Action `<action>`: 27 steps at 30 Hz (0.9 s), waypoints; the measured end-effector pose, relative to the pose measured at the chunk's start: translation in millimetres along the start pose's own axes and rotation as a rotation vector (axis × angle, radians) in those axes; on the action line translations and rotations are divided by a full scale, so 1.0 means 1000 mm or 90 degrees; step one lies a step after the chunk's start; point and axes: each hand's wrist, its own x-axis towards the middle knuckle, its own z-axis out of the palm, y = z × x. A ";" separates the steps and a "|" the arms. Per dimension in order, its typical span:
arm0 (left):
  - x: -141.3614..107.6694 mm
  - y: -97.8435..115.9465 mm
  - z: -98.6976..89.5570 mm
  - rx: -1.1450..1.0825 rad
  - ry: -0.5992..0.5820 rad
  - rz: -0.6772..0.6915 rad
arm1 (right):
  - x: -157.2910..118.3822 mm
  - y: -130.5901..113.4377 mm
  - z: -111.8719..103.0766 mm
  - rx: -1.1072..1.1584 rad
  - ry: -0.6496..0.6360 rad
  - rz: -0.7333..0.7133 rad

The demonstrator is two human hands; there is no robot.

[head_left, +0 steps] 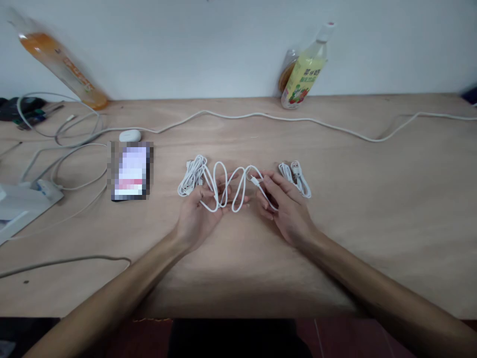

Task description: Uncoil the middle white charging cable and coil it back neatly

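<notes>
A loosely looped white USB cable (pixel 244 186) stretches between my two hands above the table. Its loops lie across the fingers of my left hand (pixel 201 214), which holds them with the thumb on top. My right hand (pixel 285 204) pinches the cable close to its white plug, between thumb and fingers. Just behind my left hand lies a bundle of coiled white cables (pixel 193 174). Another folded white cable bundle (pixel 301 179) rests beyond my right hand, partly covered by it.
A phone (pixel 131 171) and a white earbud case (pixel 130 135) lie at left, near tangled cables and a white device (pixel 22 209). One long white cord (pixel 257 115) crosses the back. An orange drink bottle (pixel 61 69) and a yellow-green bottle (pixel 305 72) stand by the wall.
</notes>
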 end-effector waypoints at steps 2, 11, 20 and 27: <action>0.000 -0.001 0.000 -0.001 0.000 -0.003 | -0.001 0.000 0.001 0.010 -0.013 0.019; 0.001 0.000 0.001 -0.012 -0.002 0.003 | -0.001 0.000 0.002 -0.050 -0.053 0.028; 0.002 -0.006 -0.007 0.050 -0.016 0.011 | -0.004 0.005 0.000 -0.268 -0.049 -0.171; 0.006 -0.008 -0.005 0.093 -0.103 0.006 | -0.003 0.013 0.002 -0.184 0.017 -0.100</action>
